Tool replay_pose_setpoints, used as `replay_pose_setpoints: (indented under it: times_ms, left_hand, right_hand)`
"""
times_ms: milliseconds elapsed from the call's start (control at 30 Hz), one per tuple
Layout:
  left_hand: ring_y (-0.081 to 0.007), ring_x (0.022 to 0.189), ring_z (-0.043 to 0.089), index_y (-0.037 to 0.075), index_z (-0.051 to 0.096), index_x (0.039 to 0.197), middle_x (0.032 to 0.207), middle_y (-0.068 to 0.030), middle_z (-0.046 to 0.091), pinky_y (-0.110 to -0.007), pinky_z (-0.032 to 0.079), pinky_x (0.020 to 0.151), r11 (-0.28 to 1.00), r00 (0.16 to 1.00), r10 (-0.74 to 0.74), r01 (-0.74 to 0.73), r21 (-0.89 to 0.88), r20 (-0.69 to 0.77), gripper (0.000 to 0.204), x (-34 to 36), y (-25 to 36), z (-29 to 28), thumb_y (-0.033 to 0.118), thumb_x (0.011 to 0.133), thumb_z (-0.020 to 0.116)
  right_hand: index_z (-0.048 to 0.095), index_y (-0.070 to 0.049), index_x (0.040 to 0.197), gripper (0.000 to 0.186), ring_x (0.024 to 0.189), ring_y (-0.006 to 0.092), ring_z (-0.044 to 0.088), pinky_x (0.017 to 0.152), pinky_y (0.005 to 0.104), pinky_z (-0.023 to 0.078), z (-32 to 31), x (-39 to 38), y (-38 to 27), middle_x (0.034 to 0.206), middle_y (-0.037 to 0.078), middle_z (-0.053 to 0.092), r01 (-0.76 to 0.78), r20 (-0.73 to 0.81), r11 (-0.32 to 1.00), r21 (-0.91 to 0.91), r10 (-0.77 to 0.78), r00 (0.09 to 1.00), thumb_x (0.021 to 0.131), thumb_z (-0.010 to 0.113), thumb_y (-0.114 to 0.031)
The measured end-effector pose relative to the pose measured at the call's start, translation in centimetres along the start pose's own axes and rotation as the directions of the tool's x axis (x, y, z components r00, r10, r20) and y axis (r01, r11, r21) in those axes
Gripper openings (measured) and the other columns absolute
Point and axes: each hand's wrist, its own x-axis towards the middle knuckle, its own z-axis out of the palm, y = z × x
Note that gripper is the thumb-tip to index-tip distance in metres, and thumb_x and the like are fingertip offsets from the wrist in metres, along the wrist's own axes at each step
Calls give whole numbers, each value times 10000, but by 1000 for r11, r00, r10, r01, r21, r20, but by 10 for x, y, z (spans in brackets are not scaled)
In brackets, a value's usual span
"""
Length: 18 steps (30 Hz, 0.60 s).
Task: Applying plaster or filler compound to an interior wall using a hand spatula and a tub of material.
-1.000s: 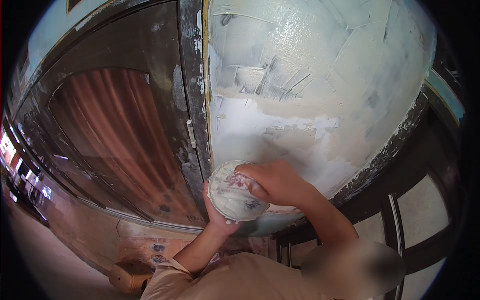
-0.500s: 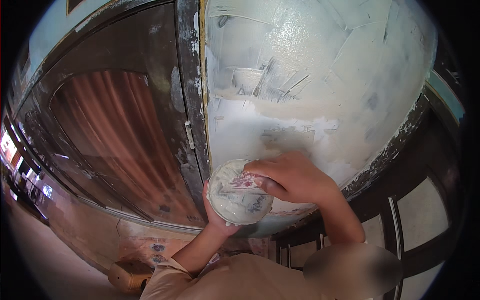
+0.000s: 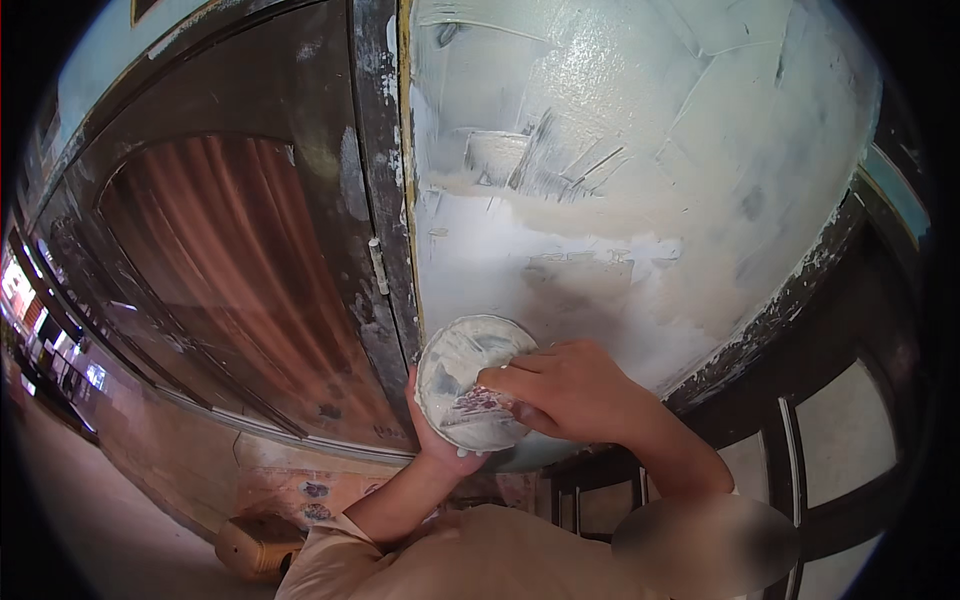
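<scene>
My left hand [image 3: 436, 438] is wrapped around the side and underside of a round tub [image 3: 423, 375] of pale, wet putty. Putty coats the tub's inside and rim. With closed fingers, my right hand [image 3: 585, 392] grips a putty scraper [image 3: 482, 401] smeared with white, reddish patches showing through. The scraper lies inside the tub, towards its near side; its lower edge is in the putty. Just beyond the tub stands a wall panel [image 3: 590, 120] spread with whitish putty, streaked and ridged in its upper part.
To the left is a dark wooden door [image 3: 330, 190] with a reddish curtain [image 3: 215, 230] behind its arched pane and a small metal hinge [image 3: 378, 266]. Dark framed panels [image 3: 850, 430] stand at the right. A brownish-yellow object [image 3: 250, 548] sits low on the left.
My right hand has moved the scraper from the tub's far part down towards its near side. My left hand keeps the tub in nearly the same place.
</scene>
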Motion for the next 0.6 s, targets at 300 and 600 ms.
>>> replay_pose_setpoints:
  times_ms: [300, 600]
  left_hand:
    - [-316, 1190, 578, 144, 509, 1397, 1338, -101, 584, -474, 465, 1014, 998, 1000, -21, 22, -54, 16, 761, 0, -1, -4, 710, 917, 340]
    - [-305, 1289, 508, 172, 465, 1439, 1434, -66, 512, -471, 397, 1092, 999, 1000, -9, 8, 49, 20, 778, 0, -2, 6, 727, 925, 283]
  right_hand:
    - [594, -137, 1174, 427, 739, 307, 657, 609, 419, 507, 7, 1, 0, 856, 64, 665, -61, -106, 996, 69, 69, 992, 760, 696, -124]
    - [578, -105, 1170, 388, 671, 337, 646, 592, 429, 501, 4, 7, 3, 843, 110, 672, -176, -287, 984, 23, 176, 942, 791, 664, -91]
